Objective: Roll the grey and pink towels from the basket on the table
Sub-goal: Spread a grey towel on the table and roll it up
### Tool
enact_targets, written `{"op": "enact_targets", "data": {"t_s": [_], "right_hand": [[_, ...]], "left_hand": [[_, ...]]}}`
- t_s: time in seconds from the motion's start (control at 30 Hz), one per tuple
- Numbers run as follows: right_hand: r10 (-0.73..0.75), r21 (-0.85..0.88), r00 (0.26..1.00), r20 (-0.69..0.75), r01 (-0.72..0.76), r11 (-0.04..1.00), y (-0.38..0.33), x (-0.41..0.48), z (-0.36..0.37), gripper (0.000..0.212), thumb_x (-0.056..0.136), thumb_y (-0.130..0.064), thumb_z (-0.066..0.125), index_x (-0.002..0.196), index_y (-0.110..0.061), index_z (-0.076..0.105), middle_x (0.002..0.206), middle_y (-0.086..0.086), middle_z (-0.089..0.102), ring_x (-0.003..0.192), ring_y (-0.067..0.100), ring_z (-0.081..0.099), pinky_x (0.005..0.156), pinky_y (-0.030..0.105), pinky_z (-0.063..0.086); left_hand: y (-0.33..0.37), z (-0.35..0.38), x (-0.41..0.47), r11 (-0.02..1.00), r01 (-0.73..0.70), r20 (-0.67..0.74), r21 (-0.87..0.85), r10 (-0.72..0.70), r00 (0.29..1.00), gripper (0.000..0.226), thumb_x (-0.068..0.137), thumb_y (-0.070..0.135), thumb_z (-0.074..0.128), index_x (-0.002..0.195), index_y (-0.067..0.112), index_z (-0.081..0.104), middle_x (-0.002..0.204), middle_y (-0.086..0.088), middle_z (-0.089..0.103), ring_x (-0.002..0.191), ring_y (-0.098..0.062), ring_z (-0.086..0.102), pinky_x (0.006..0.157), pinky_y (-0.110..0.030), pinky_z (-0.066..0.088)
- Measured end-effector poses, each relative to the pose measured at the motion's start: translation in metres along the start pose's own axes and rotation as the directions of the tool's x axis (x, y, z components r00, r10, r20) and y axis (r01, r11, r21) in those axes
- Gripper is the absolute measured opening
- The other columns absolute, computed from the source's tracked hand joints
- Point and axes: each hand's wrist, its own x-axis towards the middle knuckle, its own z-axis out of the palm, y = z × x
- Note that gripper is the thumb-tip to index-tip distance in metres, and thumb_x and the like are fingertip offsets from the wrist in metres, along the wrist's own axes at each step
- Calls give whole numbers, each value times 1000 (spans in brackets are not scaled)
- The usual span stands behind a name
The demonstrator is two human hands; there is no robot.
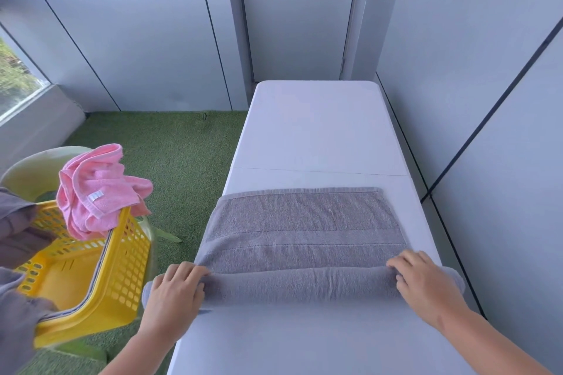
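A grey towel lies flat across the white tabletop, its near edge wound into a thick roll that runs from side to side. The left hand grasps the left end of that roll, fingers curled over the top of it. The right hand grasps the right end in the same way. The unrolled part stretches away from the person, and a woven band crosses it just beyond the roll. To the left of the tabletop, a yellow basket with perforated walls stands tilted over green turf. A crumpled pink towel hangs over the basket's far rim, well apart from the grey one. Dark grey cloths spill over the basket's left side
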Motion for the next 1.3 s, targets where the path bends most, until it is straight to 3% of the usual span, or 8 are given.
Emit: {"op": "enact_targets", "data": {"t_s": [0.23,0.33,0.47,0.67,0.83,1.0,1.13,1.3], "right_hand": [[-89,-57,982,165,99,993,4,-10,4,60,64,-38,61,123,-29,61,118,-23,56,109,8,49,90,30,48],[-64,-103,989,137,78,992,7,-6,5,51,57,-33,63,108,-32,68,99,-26,61,97,8,49,77,29,50],[-37,-120,989,140,54,991,-9,2,-11,18,80,-30,48,90,-25,63,83,-19,56,93,11,44,68,13,27],[27,-53,980,195,-17,998,-9,7,-22,36,92,-26,46,126,-36,53,117,-23,52,121,4,39,74,16,34],[27,-70,1000,-11,-28,997,-2,5,-16,37,65,-11,78,81,-34,54,84,-18,46,78,5,49,45,8,7],[-105,-112,993,-49,99,989,-5,3,-5,15,78,-34,53,87,-29,65,89,-19,58,90,13,52,72,30,47],[-87,-203,991,103,106,973,0,-6,5,55,59,-44,70,110,-23,68,110,-15,61,103,15,55,91,33,32],[1,-165,988,154,24,986,2,1,4,62,44,-25,82,104,-28,68,98,-18,64,93,14,57,81,33,42]], "left_hand": [[4,4,-11,997,-62,158,-45,68,985,53,72,69,65,118,42,59,114,22,56,111,-10,53,91,-38,42],[0,5,-11,998,-60,209,-5,60,976,59,63,50,67,120,41,58,112,21,57,104,-14,59,86,-39,46],[-3,1,-7,997,-60,158,53,50,986,39,66,43,52,102,39,63,87,20,60,80,-15,61,72,-38,47],[-11,-6,-4,1000,8,206,17,-12,978,33,70,47,48,98,40,62,79,15,61,66,-17,66,55,-30,37],[-18,-7,-1,997,44,120,69,-52,991,34,74,54,47,96,36,65,82,15,61,68,-18,65,54,-30,40],[5,-8,5,1000,-10,-12,26,10,1000,32,88,40,40,106,32,66,101,12,59,96,-22,58,78,-42,47],[20,3,-3,998,-59,144,-26,62,988,56,79,65,58,126,33,57,116,16,57,109,-16,55,91,-40,49],[16,9,1,998,23,240,56,-36,970,68,58,44,71,123,37,57,106,13,59,99,-23,61,85,-44,49]]}}
